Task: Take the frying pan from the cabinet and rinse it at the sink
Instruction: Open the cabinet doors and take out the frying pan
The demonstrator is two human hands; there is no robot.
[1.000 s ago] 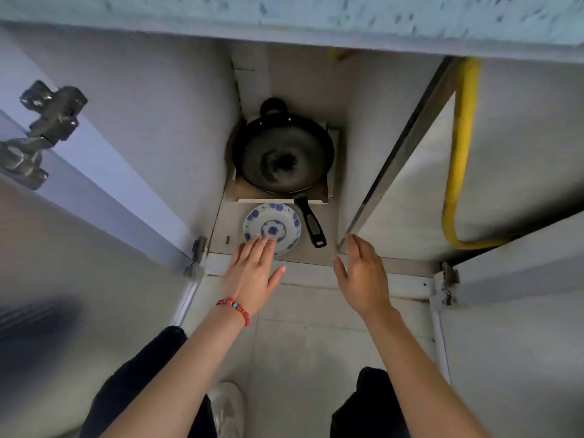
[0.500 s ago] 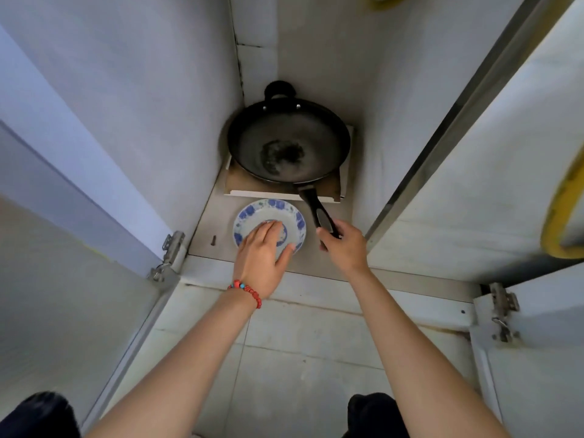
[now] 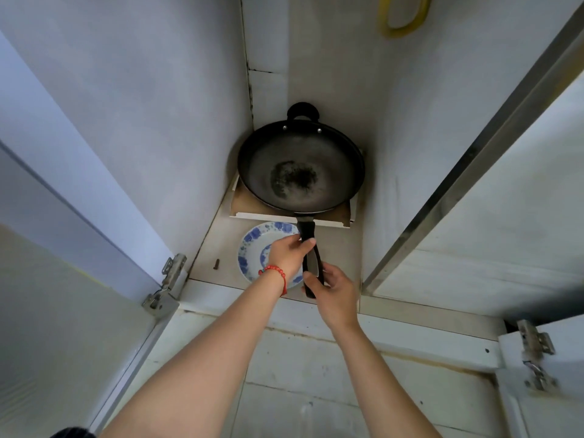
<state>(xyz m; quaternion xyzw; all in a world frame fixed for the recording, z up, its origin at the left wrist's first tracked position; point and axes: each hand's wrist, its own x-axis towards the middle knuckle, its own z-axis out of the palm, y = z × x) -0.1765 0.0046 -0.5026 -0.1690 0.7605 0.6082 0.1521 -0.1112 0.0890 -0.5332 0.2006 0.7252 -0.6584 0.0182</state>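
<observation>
A black frying pan [image 3: 300,167] with a dark burnt patch in its middle sits on a low board at the back of the open cabinet [image 3: 208,245]. Its long black handle points toward me. My right hand [image 3: 335,292] is closed around the near end of the handle. My left hand [image 3: 289,256], with a red bead bracelet on the wrist, grips the handle further up, near the pan. The sink is not in view.
A blue-and-white plate [image 3: 256,248] lies on the cabinet floor under my left hand and the handle. Both cabinet doors [image 3: 63,311] stand open, hinges at left and right. A yellow hose [image 3: 404,17] hangs at the top right. White walls close in on both sides.
My left hand left the plate and took hold of the pan handle. My right hand slid down to the handle's near end. The camera moved closer to the cabinet.
</observation>
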